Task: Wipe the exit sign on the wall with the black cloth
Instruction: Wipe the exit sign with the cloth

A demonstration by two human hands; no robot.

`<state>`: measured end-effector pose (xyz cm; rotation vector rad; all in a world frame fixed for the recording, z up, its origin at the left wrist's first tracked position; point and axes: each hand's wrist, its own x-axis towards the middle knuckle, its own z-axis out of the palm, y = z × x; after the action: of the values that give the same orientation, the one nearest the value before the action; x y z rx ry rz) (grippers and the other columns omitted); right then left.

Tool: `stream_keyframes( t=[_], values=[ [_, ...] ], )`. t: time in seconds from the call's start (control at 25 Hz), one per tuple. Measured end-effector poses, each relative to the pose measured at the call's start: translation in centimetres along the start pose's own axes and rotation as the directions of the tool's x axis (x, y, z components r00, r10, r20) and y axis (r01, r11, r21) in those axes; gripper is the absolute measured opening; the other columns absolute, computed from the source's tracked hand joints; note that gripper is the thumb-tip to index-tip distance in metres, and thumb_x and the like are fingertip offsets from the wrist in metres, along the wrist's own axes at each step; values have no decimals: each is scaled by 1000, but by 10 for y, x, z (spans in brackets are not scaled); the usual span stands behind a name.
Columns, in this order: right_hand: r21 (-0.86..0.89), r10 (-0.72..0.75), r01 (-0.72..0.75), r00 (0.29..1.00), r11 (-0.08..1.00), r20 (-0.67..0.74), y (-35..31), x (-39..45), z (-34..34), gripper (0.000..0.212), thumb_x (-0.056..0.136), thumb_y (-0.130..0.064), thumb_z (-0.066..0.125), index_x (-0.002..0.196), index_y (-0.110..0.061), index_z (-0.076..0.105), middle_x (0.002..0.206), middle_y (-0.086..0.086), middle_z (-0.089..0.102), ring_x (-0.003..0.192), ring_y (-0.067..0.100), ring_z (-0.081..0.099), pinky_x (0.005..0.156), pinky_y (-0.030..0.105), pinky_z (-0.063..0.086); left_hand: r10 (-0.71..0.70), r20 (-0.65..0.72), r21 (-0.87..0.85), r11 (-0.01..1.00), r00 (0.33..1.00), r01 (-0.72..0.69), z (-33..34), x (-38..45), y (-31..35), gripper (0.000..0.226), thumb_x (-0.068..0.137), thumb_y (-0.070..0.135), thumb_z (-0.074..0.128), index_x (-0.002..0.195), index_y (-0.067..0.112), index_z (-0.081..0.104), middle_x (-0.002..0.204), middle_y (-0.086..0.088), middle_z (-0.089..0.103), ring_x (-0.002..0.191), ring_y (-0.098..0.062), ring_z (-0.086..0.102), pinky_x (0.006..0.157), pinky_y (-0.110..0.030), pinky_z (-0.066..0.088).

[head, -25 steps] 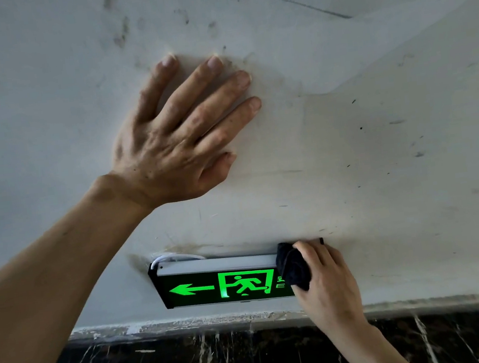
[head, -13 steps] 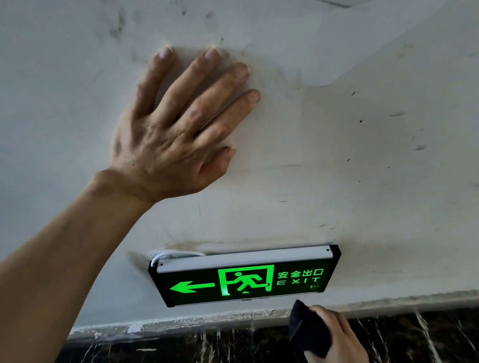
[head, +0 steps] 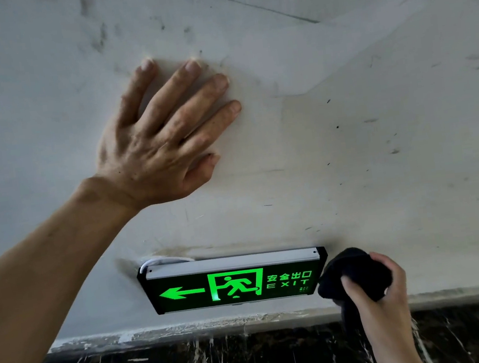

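The exit sign (head: 235, 283) is a black box with a lit green arrow, running figure and "EXIT" lettering, fixed low on the white wall. My right hand (head: 386, 299) grips a bunched black cloth (head: 350, 270), which touches the sign's right end. My left hand (head: 162, 139) lies flat on the wall above the sign, fingers spread, holding nothing.
The white wall (head: 376, 136) is scuffed and marked. Below the sign runs a pale ledge (head: 189, 328), then dark marbled stone (head: 223, 362). A white cable (head: 157, 260) loops out behind the sign's top left corner.
My right hand with the cloth left the sign's right face, dropped below the sign, then rose to the sign's right end. My left hand stayed pressed on the wall.
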<state>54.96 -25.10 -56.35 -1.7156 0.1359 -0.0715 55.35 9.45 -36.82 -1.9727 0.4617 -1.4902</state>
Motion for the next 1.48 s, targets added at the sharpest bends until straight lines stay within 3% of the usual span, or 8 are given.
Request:
stream_keyframes(
  t=[0.16,0.32,0.48,0.68,0.8,0.96,1.16,1.48],
  values=[
    [12,-114,114,993,993,-3,-12,13,13,55,76,-21,78,107,-57,52,124,-6,54,112,9,54,96,42,48,6,19,10,1000,1000,-7,-1,1,1,66,90,42,58,150,16,46,153,-10,40,142,-36,38,118,-57,23],
    [21,-91,89,992,996,87,-9,12,37,60,73,-32,81,106,-67,44,124,-13,49,109,0,51,84,27,44,4,23,14,1000,1000,-4,-2,1,1,64,91,42,57,149,16,47,152,-10,41,141,-36,38,120,-56,21],
    [10,-98,98,995,995,17,4,11,48,62,77,-23,78,102,-69,46,119,-13,54,108,9,54,83,21,40,10,30,14,1000,1000,-10,-1,1,2,65,91,42,57,149,17,46,152,-10,40,141,-37,38,119,-57,21],
    [26,-38,38,999,999,-11,21,16,46,70,81,-5,71,105,-67,48,113,-29,56,111,10,55,93,30,42,0,34,13,1000,999,-1,0,1,2,65,91,42,58,150,17,46,153,-10,40,141,-37,37,118,-58,22],
    [73,46,-44,998,996,-34,33,15,50,71,81,1,68,102,-65,49,110,-25,58,104,5,57,90,32,42,5,40,5,1000,999,-5,-1,2,0,65,91,42,59,149,16,47,152,-10,40,140,-38,39,116,-60,26],
    [51,148,-148,989,988,-3,59,12,54,63,81,7,64,112,-46,50,107,-14,59,109,19,56,93,36,43,6,46,20,1000,999,-7,-3,2,1,66,90,43,59,149,16,46,151,-11,40,139,-38,39,114,-61,28],
    [-49,200,-200,980,979,-3,74,14,55,65,79,7,62,121,-41,49,110,-3,62,105,21,57,93,43,47,15,48,34,999,999,-17,-1,3,0,65,92,43,57,149,16,45,150,-11,39,138,-39,39,112,-63,29],
    [-317,256,-238,966,918,17,88,13,52,53,81,3,58,121,-32,49,93,-4,60,85,22,53,75,36,42,16,49,53,998,999,-18,-2,3,1,63,92,42,55,149,16,46,150,-11,40,138,-39,40,112,-62,29]
  ],
)
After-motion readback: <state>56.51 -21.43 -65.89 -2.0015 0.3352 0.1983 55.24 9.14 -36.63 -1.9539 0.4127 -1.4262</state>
